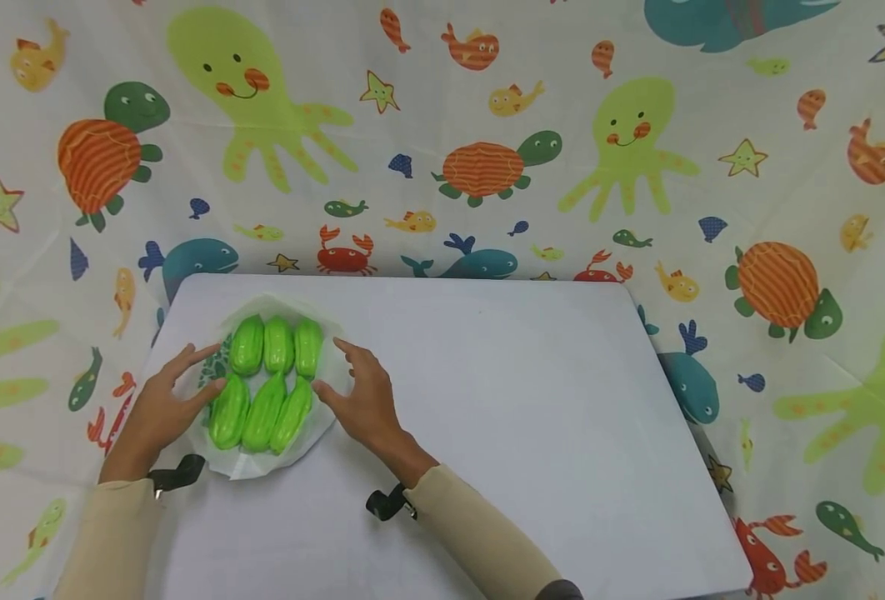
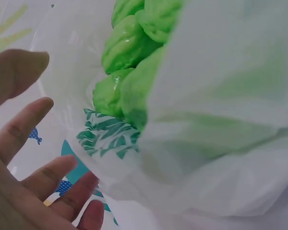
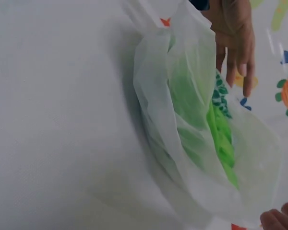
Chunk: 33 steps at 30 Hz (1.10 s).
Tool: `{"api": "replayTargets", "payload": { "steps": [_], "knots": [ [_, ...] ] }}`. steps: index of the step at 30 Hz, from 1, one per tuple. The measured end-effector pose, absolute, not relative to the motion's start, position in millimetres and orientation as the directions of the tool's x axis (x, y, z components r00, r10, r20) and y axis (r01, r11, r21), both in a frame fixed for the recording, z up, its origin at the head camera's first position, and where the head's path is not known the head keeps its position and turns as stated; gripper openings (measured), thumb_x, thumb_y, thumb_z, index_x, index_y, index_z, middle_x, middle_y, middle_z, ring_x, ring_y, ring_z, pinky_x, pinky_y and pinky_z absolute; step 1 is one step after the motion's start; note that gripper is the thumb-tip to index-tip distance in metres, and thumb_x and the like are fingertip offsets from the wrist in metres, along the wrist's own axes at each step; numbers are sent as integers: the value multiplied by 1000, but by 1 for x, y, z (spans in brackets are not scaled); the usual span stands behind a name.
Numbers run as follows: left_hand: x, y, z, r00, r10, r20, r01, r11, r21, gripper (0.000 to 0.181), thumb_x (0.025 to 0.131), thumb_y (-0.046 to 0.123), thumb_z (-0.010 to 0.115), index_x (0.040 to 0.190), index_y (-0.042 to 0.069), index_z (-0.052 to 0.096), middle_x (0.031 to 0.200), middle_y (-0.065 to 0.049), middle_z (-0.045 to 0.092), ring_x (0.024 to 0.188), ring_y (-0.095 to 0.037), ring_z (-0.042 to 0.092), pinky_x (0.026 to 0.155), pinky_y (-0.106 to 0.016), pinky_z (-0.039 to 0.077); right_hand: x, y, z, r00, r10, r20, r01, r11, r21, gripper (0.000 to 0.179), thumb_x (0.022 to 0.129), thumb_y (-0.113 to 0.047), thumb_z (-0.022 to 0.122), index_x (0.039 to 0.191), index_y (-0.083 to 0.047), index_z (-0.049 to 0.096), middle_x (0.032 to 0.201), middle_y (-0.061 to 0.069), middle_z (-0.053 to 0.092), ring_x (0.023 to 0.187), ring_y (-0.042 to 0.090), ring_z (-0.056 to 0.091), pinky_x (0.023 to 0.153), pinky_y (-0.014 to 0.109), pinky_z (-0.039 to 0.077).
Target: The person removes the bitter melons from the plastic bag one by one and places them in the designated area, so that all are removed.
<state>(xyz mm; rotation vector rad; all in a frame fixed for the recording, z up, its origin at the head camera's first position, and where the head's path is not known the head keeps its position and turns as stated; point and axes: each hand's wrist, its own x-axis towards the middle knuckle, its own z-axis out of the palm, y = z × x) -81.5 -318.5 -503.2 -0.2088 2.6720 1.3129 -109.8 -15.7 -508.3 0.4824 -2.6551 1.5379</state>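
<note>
Several glossy green chayotes [image 1: 247,346] lie in two rows inside a white plastic bag [image 1: 243,467], its mouth spread wide and its sides turned down low. Beside the bag's left rim is my left hand [image 1: 159,408], fingers spread and slightly bent; in the left wrist view this hand [image 2: 38,177] has nothing between its fingers. My right hand [image 1: 363,400] is at the opposite rim, thumb and forefinger apart, thumb tip close to the chayotes. Only the fingertips of the right hand [image 3: 278,219] show in the right wrist view. A green leaf-like print [image 2: 108,134] marks the bag's left side.
The bag stands at the left end of a white table [image 1: 532,417]. Behind and around the table hangs a cloth [image 1: 427,108] printed with sea animals. A black strap-mounted camera [image 1: 177,475] sits on the left wrist, another camera [image 1: 386,502] on the right.
</note>
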Motion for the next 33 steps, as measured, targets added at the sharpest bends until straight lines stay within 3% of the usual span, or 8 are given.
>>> {"api": "replayTargets", "payload": {
  "steps": [8, 17, 26, 33],
  "knots": [
    [-77, -325, -512, -966, -39, -256, -239, 521, 820, 75, 107, 40, 62, 170, 23, 25, 178, -24, 4, 154, -68, 13, 109, -89, 25, -111, -23, -511, -946, -275, 174, -293, 487, -823, 69, 97, -26, 79, 158, -16, 49, 154, 3, 58, 139, 18, 60, 108, 23, 55],
    [-78, -326, -516, -958, -49, -284, -271, 483, 832, 74, 108, 36, 61, 171, 26, 24, 178, -24, 5, 153, -70, 14, 109, -89, 26, -116, -31, -507, -928, -317, 194, -342, 520, -783, 70, 97, -27, 79, 159, -15, 47, 154, 4, 59, 134, 19, 63, 104, 20, 55],
    [-75, -330, -520, -961, -48, -271, -261, 471, 843, 72, 109, 30, 61, 171, 26, 25, 175, -30, 13, 149, -70, 24, 106, -89, 31, -121, -45, -507, -934, -327, 147, -309, 527, -792, 70, 98, -27, 77, 160, -16, 46, 157, 3, 56, 138, 22, 60, 109, 29, 55],
    [-75, -330, -520, -960, -47, -275, -265, 462, 846, 71, 109, 30, 59, 171, 31, 25, 176, -28, 12, 150, -68, 25, 108, -88, 30, -124, -52, -509, -941, -326, 93, -268, 546, -794, 69, 100, -30, 75, 161, -19, 45, 161, 0, 53, 149, 16, 50, 122, 37, 47]
  ]
}}
